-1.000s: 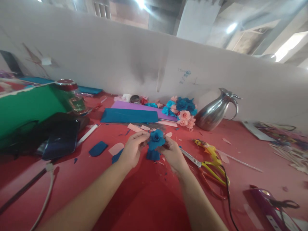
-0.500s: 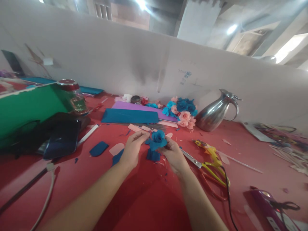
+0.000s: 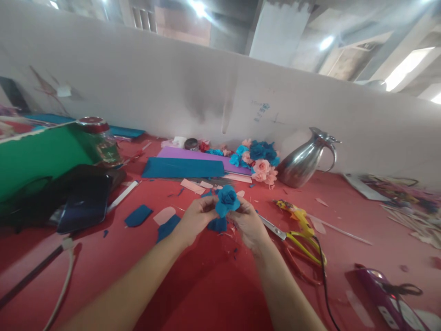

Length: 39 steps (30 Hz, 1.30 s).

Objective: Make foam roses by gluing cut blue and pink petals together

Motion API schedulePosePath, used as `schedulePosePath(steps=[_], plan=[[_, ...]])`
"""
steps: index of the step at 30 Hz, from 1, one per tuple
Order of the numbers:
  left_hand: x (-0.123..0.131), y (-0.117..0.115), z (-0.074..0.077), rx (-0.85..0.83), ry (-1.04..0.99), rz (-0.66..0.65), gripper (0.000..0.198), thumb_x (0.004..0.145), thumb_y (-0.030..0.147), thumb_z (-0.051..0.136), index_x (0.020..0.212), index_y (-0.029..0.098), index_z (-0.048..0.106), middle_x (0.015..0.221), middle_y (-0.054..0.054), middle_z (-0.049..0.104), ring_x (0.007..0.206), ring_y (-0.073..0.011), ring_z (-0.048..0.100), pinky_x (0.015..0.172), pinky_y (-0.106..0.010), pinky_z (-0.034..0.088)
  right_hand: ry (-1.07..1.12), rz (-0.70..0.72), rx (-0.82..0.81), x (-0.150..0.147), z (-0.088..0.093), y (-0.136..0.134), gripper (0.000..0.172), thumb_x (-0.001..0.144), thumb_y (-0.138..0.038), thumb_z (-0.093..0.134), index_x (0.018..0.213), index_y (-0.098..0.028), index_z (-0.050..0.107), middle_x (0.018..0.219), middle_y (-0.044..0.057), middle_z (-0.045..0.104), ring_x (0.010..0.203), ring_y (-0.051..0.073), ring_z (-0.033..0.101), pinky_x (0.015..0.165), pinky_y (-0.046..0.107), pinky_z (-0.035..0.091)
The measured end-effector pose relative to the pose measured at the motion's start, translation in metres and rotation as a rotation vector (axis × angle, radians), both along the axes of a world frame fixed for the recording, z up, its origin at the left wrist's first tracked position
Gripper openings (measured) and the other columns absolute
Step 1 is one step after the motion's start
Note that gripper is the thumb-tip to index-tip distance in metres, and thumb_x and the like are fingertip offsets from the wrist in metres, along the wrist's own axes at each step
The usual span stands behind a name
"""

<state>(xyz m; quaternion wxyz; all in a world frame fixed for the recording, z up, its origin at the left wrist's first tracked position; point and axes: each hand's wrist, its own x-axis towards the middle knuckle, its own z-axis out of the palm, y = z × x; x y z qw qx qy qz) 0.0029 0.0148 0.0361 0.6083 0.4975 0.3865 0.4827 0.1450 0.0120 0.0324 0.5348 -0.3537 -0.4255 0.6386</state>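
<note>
Between my two hands is a blue paper flower (image 3: 228, 201), its petals facing up toward me. My left hand (image 3: 196, 216) pinches its left edge with thumb and fingers. On the other side, my right hand (image 3: 248, 221) grips it low on the right; the fingertips are partly hidden behind the petals. Below the flower, blue paper pieces (image 3: 217, 225) lie on the red table (image 3: 206, 294). Left of my left hand are a blue petal cutout (image 3: 138, 215) and a pink one (image 3: 164, 215).
Scissors (image 3: 275, 228) and a yellow glue gun (image 3: 303, 221) lie to the right, near a purple device (image 3: 386, 294). Behind stand paper flowers (image 3: 263, 170), a metal jug (image 3: 303, 161) and folded blue paper (image 3: 182, 168). Leftward are a phone (image 3: 86, 202) and a glass jar (image 3: 108, 147).
My left hand has moved right and now takes hold of the flower's left side. The flower has turned, showing its opened petals more fully. The view has shifted slightly.
</note>
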Motion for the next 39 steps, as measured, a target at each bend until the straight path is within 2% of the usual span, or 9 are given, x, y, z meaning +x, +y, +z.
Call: schedulePosePath(steps=[5,8,11,16,20,27,31,34,39], plan=[[-0.001,0.004,-0.007,0.073,0.097,0.115,0.018,0.067,0.034,0.071,0.068,0.016,0.071,0.064,-0.001,0.063,0.067,-0.0159,0.055,0.068,-0.03,0.044,0.001,-0.036,-0.028,0.003,0.003,0.001,0.022,0.061,-0.029,0.079,0.075,-0.021,0.064,0.068,-0.004,0.059,0.061,0.01,0.049,0.058,0.022,0.038],[-0.002,0.008,-0.012,0.08,0.104,0.157,0.016,0.066,0.031,0.069,0.072,0.016,0.072,0.07,-0.003,0.067,0.072,-0.0181,0.059,0.073,-0.031,0.045,0.051,-0.112,-0.066,0.005,0.004,0.002,0.024,0.067,-0.04,0.074,0.074,-0.02,0.063,0.067,-0.003,0.057,0.059,0.01,0.05,0.056,0.022,0.038],[-0.002,0.01,-0.015,0.075,0.113,0.146,0.016,0.066,0.03,0.069,0.073,0.015,0.071,0.075,-0.005,0.07,0.077,-0.02,0.061,0.079,-0.033,0.047,0.059,-0.1,-0.088,0.006,0.005,0.003,0.033,0.073,-0.052,0.066,0.077,-0.02,0.064,0.074,0.001,0.062,0.064,0.013,0.054,0.058,0.024,0.04],[-0.001,0.011,-0.016,0.102,0.149,0.124,0.017,0.069,0.03,0.067,0.077,0.015,0.071,0.077,-0.005,0.071,0.076,-0.02,0.062,0.079,-0.034,0.048,-0.023,-0.112,-0.008,0.004,0.006,0.001,0.025,0.067,-0.04,0.076,0.076,-0.02,0.064,0.067,-0.003,0.058,0.062,0.01,0.05,0.062,0.023,0.039],[-0.001,0.01,-0.016,0.15,0.151,0.123,0.021,0.067,0.027,0.069,0.085,0.016,0.07,0.082,-0.005,0.071,0.076,-0.0191,0.063,0.079,-0.033,0.049,-0.038,-0.123,-0.001,0.003,0.007,0.0,0.025,0.066,-0.04,0.076,0.073,-0.019,0.064,0.064,-0.003,0.056,0.06,0.01,0.048,0.061,0.024,0.038],[-0.001,0.009,-0.013,0.167,0.172,0.158,0.017,0.069,0.03,0.068,0.078,0.017,0.074,0.079,-0.003,0.072,0.079,-0.0205,0.063,0.08,-0.032,0.049,0.034,-0.107,-0.06,0.006,0.01,0.001,0.024,0.061,-0.033,0.078,0.072,-0.019,0.062,0.062,-0.004,0.055,0.057,0.009,0.048,0.058,0.023,0.038],[-0.003,0.012,-0.016,0.169,0.182,0.178,0.019,0.069,0.03,0.068,0.081,0.018,0.075,0.082,-0.003,0.073,0.084,-0.0215,0.064,0.083,-0.033,0.048,0.034,-0.21,-0.048,0.006,0.009,0.001,0.021,0.061,-0.027,0.075,0.077,-0.02,0.062,0.065,-0.005,0.056,0.056,0.008,0.047,0.056,0.022,0.037],[-0.005,0.013,-0.018,0.17,0.227,0.205,0.019,0.069,0.031,0.067,0.08,0.016,0.074,0.079,-0.005,0.072,0.083,-0.0227,0.064,0.081,-0.034,0.049,-0.038,-0.271,0.026,0.005,0.011,0.0,0.016,0.064,-0.028,0.072,0.074,-0.02,0.063,0.065,-0.004,0.054,0.057,0.009,0.045,0.055,0.023,0.036],[-0.006,0.013,-0.021,0.186,0.313,0.235,0.014,0.07,0.029,0.066,0.073,0.016,0.071,0.069,-0.003,0.068,0.075,-0.0209,0.062,0.075,-0.033,0.048,-0.189,-0.253,0.073,0.003,0.016,-0.004,0.014,0.068,-0.033,0.068,0.071,-0.02,0.062,0.063,-0.004,0.053,0.059,0.01,0.044,0.059,0.025,0.036]])
